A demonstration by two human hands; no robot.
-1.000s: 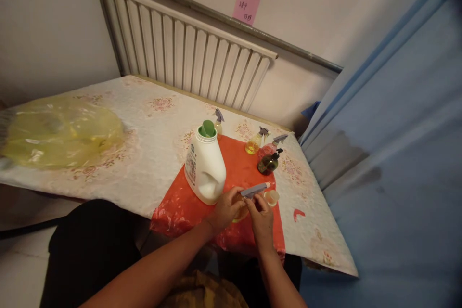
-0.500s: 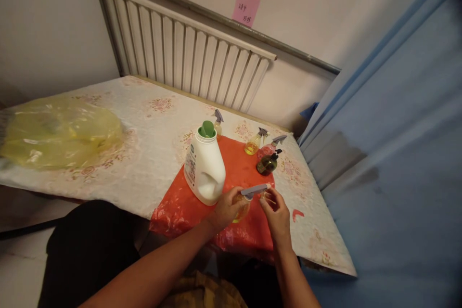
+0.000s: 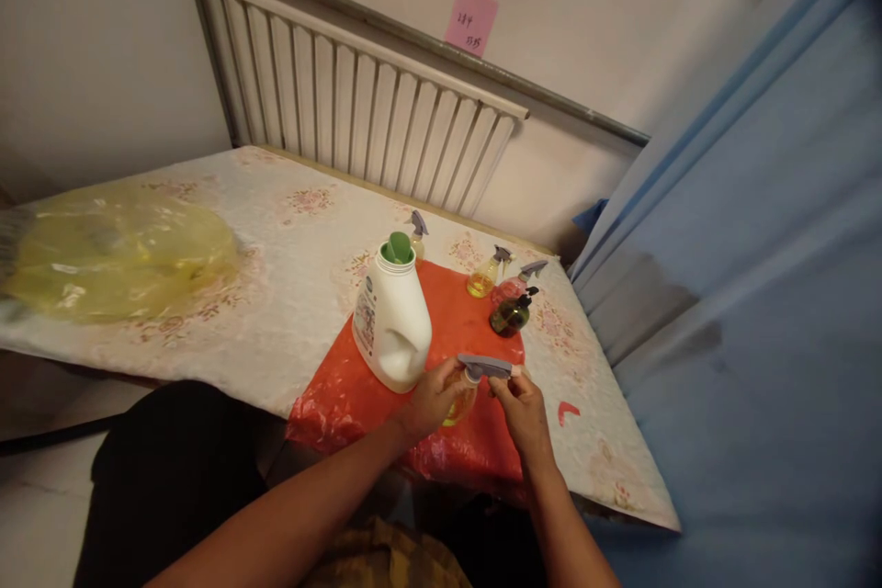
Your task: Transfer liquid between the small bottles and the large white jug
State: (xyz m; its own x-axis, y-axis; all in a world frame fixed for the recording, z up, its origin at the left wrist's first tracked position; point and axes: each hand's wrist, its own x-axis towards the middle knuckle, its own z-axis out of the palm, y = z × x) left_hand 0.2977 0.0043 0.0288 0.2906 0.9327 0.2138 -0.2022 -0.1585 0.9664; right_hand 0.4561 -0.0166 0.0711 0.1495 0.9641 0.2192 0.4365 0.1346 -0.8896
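The worktop [image 3: 289, 294] spans the frame from left to lower right. A yellow plastic bag [image 3: 124, 253] lies at left; a red sheet [image 3: 331, 404] lies at center. On the sheet stands a white jug [image 3: 392, 322]. The left hand [image 3: 434, 395], grip closed, holds the spray bottle [image 3: 461, 404], lower center. The right hand [image 3: 525, 409] has bent fingers at the nozzle end of its gray spray head [image 3: 486, 367]; whether that grip is closed cannot be determined.
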